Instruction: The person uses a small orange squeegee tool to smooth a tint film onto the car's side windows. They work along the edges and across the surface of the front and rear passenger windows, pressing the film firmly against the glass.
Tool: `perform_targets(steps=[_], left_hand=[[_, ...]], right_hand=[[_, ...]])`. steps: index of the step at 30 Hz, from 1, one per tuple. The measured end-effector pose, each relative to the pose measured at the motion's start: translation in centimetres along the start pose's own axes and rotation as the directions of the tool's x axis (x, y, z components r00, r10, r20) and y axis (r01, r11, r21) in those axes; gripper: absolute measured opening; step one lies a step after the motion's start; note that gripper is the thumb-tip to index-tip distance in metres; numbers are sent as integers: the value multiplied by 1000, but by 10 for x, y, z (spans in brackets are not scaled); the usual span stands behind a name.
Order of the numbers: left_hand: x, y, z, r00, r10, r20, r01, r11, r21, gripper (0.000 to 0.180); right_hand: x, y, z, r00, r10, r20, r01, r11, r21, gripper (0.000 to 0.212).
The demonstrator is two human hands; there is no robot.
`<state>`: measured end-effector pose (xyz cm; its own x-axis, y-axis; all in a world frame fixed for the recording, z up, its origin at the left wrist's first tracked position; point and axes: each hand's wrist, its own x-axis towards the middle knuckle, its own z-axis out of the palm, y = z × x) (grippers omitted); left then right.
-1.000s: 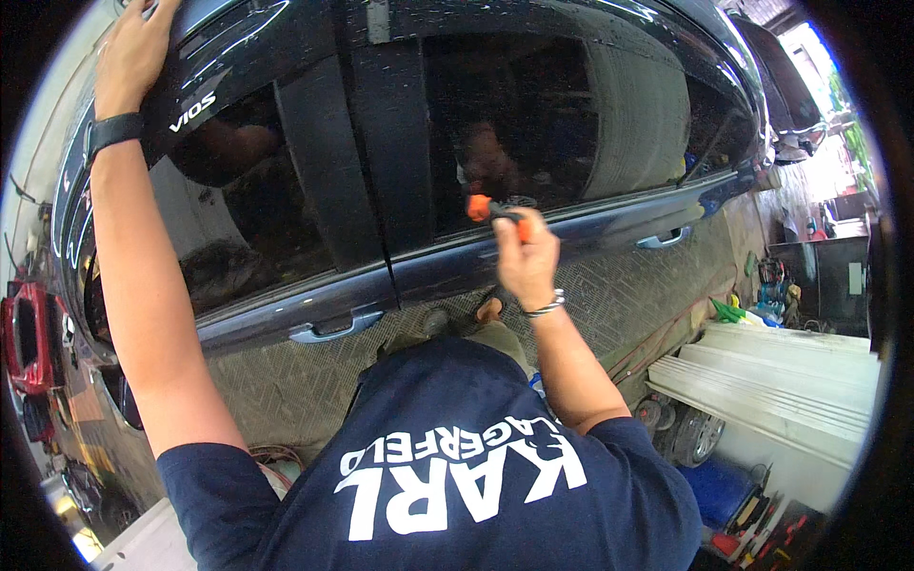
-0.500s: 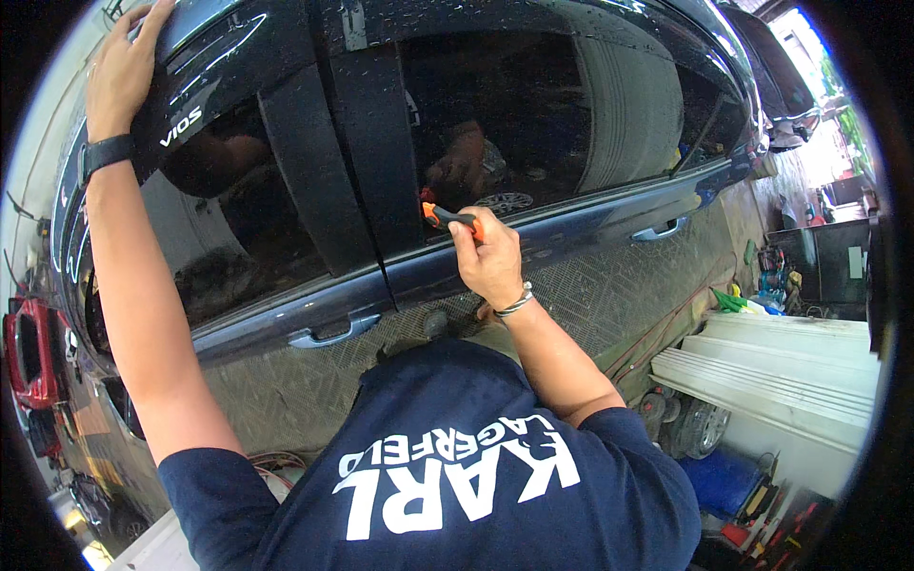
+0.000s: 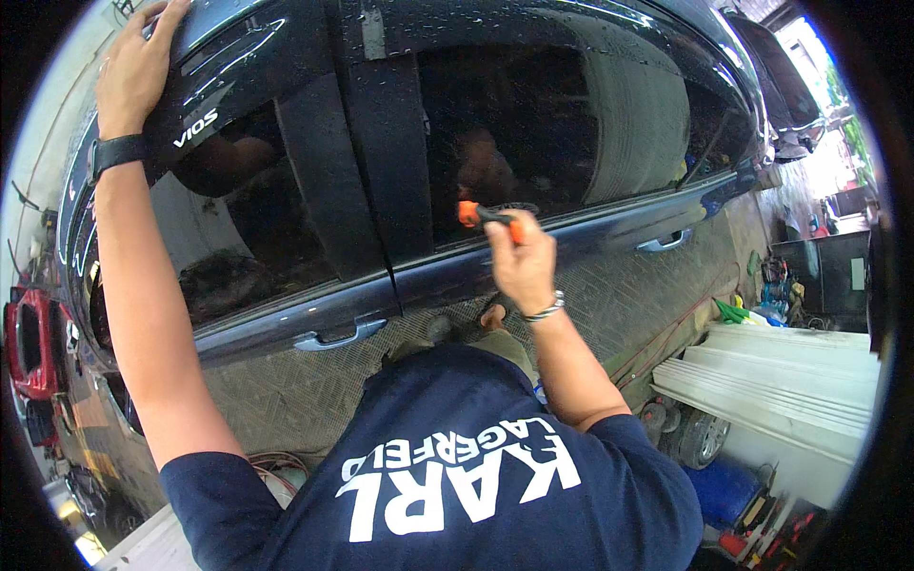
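My left hand (image 3: 135,81) reaches up to the upper edge of a dark blue car (image 3: 367,143), its fingers stretched out along the bodywork. Nothing shows in that hand; its fingertips are partly cut off by the view's rim. Closer to the middle, my right hand (image 3: 526,265) grips a short tool with orange ends and a black middle (image 3: 490,218). The tool is held in front of the lower part of a tinted side window (image 3: 514,114). Whether it touches the glass, I cannot tell. Water drops dot the car's surface.
Two door handles (image 3: 341,336) (image 3: 664,242) stick out along the car's side. White ridged panels (image 3: 771,381), a wheel (image 3: 700,440) and a blue container (image 3: 719,490) lie at the right. A red car part (image 3: 33,343) stands at the far left. Patterned matting (image 3: 276,395) covers the floor.
My right hand has moved a little to the right along the window with the orange-and-black tool. My left hand stays at the car's upper edge. The whole view has shifted slightly.
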<state>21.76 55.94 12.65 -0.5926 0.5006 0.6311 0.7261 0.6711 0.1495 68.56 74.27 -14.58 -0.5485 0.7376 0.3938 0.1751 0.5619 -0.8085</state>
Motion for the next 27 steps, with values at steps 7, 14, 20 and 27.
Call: perform_targets(steps=[7,14,20,27], left_hand=[[2,-3,4,997,63,-37,-65,996,-55,63],[-6,0,-1,997,66,-38,-65,998,3,66],[0,7,0,1000,19,-22,-20,999,-40,68],[-2,5,-2,999,-10,-31,10,1000,-11,71]], right_hand=[[1,-10,10,999,-13,34,12,999,41,17],[15,19,-29,985,169,-44,-163,979,124,15],[11,-25,14,997,-32,68,26,996,90,19],[22,12,-31,990,135,-43,-134,990,36,19]])
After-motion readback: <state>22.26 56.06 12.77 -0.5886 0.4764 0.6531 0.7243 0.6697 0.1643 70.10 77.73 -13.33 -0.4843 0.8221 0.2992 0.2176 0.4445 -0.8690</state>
